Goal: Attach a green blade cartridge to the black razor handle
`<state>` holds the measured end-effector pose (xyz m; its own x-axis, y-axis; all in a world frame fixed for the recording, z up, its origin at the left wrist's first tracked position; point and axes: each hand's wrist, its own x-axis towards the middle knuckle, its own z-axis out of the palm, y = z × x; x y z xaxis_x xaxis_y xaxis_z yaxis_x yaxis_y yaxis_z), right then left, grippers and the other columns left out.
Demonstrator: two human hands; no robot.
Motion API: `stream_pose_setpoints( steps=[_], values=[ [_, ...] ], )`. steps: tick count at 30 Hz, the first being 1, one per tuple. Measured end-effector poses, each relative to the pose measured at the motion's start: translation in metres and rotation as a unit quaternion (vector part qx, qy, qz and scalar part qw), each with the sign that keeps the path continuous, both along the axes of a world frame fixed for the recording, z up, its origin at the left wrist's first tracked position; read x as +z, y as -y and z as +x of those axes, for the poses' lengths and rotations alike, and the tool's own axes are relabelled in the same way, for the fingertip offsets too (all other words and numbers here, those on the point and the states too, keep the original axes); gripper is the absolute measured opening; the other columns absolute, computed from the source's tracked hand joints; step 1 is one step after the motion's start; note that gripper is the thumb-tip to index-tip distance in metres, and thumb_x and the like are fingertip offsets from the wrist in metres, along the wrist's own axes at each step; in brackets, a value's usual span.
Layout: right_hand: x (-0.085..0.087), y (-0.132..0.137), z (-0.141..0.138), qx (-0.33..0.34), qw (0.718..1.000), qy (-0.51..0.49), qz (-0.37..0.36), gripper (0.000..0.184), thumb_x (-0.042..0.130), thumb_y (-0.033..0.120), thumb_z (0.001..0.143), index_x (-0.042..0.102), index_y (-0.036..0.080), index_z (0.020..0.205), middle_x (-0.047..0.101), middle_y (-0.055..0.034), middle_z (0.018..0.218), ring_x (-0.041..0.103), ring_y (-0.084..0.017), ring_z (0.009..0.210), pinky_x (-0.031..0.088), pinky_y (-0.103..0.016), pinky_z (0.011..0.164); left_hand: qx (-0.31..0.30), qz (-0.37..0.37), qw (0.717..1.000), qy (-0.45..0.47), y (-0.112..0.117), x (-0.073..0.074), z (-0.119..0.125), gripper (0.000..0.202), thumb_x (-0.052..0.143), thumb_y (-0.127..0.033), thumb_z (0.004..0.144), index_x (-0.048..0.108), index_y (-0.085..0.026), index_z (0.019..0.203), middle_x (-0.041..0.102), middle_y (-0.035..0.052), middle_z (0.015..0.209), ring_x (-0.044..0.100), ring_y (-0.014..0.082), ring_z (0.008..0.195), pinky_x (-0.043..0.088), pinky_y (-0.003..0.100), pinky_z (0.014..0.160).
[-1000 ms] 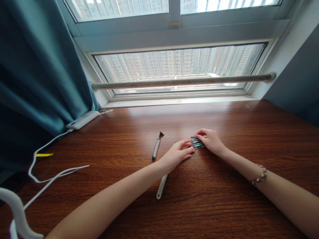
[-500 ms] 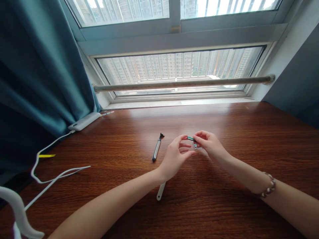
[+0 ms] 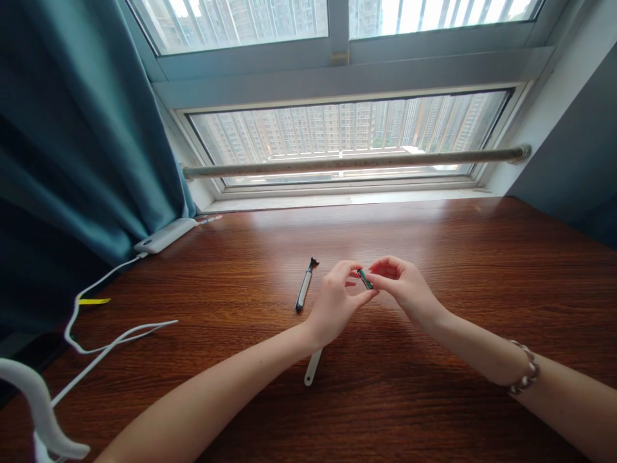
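Note:
My left hand [image 3: 335,299] pinches a small green-and-black razor cartridge [image 3: 365,279] between thumb and fingertips, one at each end, so that it slants. From the other side my right hand [image 3: 405,283] has its fingertips against the cartridge's right edge. Both hands are just over the brown table. A grey-and-black razor handle [image 3: 303,289] lies to the left of my left hand, its black neck pointing away from me. Below my left wrist a pale flat strip with a hole at its end [image 3: 312,370] sticks out, partly covered by the wrist.
On the left, a white power bank [image 3: 166,236] with a white cable [image 3: 91,280] rests by the blue curtain [image 3: 96,128]. A yellow strip [image 3: 95,301] lies near the cable. A curved white stand [image 3: 33,402] is at the lower left. The window ledge [image 3: 328,202] borders the table's back.
The cartridge has turned from nearly level to slanting and now sits between my left thumb and fingers. My right fingers have shifted slightly left. A small clear piece behind them is now hidden.

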<state>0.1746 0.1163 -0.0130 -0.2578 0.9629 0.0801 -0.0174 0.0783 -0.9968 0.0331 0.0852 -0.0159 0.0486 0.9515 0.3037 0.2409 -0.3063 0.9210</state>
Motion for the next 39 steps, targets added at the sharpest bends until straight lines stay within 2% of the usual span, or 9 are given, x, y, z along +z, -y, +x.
stream_pose_setpoints(
  steps=[5, 9, 13, 16, 19, 23, 28, 33, 39],
  values=[
    [0.0, -0.001, 0.002, -0.007, 1.0, -0.014, 0.024, 0.023, 0.058, 0.037, 0.073, 0.054, 0.015, 0.077, 0.061, -0.002, 0.069, 0.057, -0.013, 0.065, 0.045, -0.024, 0.059, 0.004, -0.012, 0.999, 0.048, -0.007, 0.01, -0.005, 0.036, 0.068, -0.028, 0.064, 0.06, -0.019, 0.097, 0.056, 0.007, 0.1, 0.054, 0.0187, 0.09, 0.046, 0.029, 0.076],
    [-0.004, 0.015, -0.005, 0.031, 0.988, 0.131, 0.082, 0.035, 0.041, 0.039, 0.084, 0.048, 0.016, 0.059, 0.043, 0.0045, 0.042, 0.041, -0.008, 0.04, 0.035, -0.021, 0.044, 0.006, -0.052, 0.99, 0.129, -0.016, 0.019, -0.02, 0.039, 0.069, -0.026, 0.064, 0.06, -0.017, 0.101, 0.059, 0.007, 0.097, 0.053, 0.0182, 0.093, 0.043, 0.029, 0.08],
    [-0.011, 0.047, -0.019, 0.162, 0.906, 0.261, 0.291, 0.017, 0.046, 0.029, 0.083, 0.056, 0.016, 0.088, 0.059, -0.0036, 0.077, 0.053, -0.015, 0.072, 0.044, -0.027, 0.065, -0.044, -0.146, 0.951, 0.27, -0.009, 0.016, -0.039, 0.029, 0.064, -0.024, 0.07, 0.062, -0.015, 0.098, 0.058, 0.0081, 0.102, 0.053, 0.0161, 0.091, 0.043, 0.028, 0.078],
    [-0.016, 0.066, -0.026, 0.252, 0.823, 0.301, 0.41, 0.033, 0.049, 0.035, 0.082, 0.049, 0.019, 0.111, 0.052, -0.007, 0.115, 0.04, -0.023, 0.108, 0.035, -0.038, 0.093, -0.07, -0.211, 0.911, 0.347, 0.007, 0.01, -0.049, 0.023, 0.062, -0.024, 0.072, 0.064, -0.015, 0.092, 0.057, 0.0092, 0.106, 0.054, 0.0158, 0.089, 0.044, 0.027, 0.075],
    [-0.022, 0.075, -0.027, 0.247, 0.799, 0.331, 0.438, 0.027, 0.047, 0.035, 0.083, 0.053, 0.019, 0.104, 0.054, -0.0063, 0.111, 0.036, -0.025, 0.112, 0.031, -0.041, 0.097, -0.076, -0.245, 0.899, 0.355, 0.023, 0.006, -0.057, 0.027, 0.066, -0.02, 0.069, 0.064, -0.015, 0.095, 0.059, 0.009, 0.104, 0.056, 0.0141, 0.086, 0.044, 0.026, 0.074],
    [-0.028, 0.078, -0.021, 0.189, 0.823, 0.355, 0.401, 0.014, 0.043, 0.023, 0.085, 0.055, 0.017, 0.079, 0.056, -0.0074, 0.087, 0.047, -0.021, 0.093, 0.042, -0.038, 0.084, -0.067, -0.26, 0.908, 0.322, 0.033, 0.005, -0.065, 0.035, 0.069, -0.014, 0.064, 0.063, -0.014, 0.098, 0.061, 0.0095, 0.102, 0.055, 0.0146, 0.088, 0.043, 0.025, 0.073],
    [-0.032, 0.075, -0.004, 0.118, 0.869, 0.361, 0.317, 0.022, 0.037, 0.001, 0.077, 0.05, 0.015, 0.088, 0.051, -0.0093, 0.092, 0.05, -0.018, 0.083, 0.045, -0.033, 0.077, -0.09, -0.295, 0.882, 0.356, 0.033, -0.001, -0.07, 0.029, 0.067, -0.024, 0.068, 0.063, -0.014, 0.095, 0.06, 0.0087, 0.099, 0.056, 0.0148, 0.085, 0.043, 0.026, 0.074],
    [-0.033, 0.053, 0.015, 0.069, 0.913, 0.332, 0.226, 0.03, 0.038, 0.006, 0.077, 0.048, 0.016, 0.103, 0.057, -0.0075, 0.091, 0.053, -0.02, 0.087, 0.044, -0.036, 0.079, -0.097, -0.308, 0.857, 0.4, 0.022, -0.014, -0.053, 0.031, 0.059, -0.042, 0.072, 0.063, -0.015, 0.086, 0.059, 0.0094, 0.1, 0.056, 0.0168, 0.086, 0.044, 0.027, 0.072],
    [-0.04, 0.04, 0.029, -0.016, 0.954, 0.223, 0.198, 0.028, 0.036, 0.014, 0.082, 0.047, 0.019, 0.108, 0.057, -0.0046, 0.085, 0.056, -0.016, 0.071, 0.045, -0.031, 0.068, -0.093, -0.278, 0.858, 0.422, 0.001, -0.022, -0.026, 0.026, 0.067, -0.031, 0.067, 0.063, -0.017, 0.088, 0.058, 0.0077, 0.105, 0.055, 0.0136, 0.083, 0.044, 0.025, 0.072]
  ],
)
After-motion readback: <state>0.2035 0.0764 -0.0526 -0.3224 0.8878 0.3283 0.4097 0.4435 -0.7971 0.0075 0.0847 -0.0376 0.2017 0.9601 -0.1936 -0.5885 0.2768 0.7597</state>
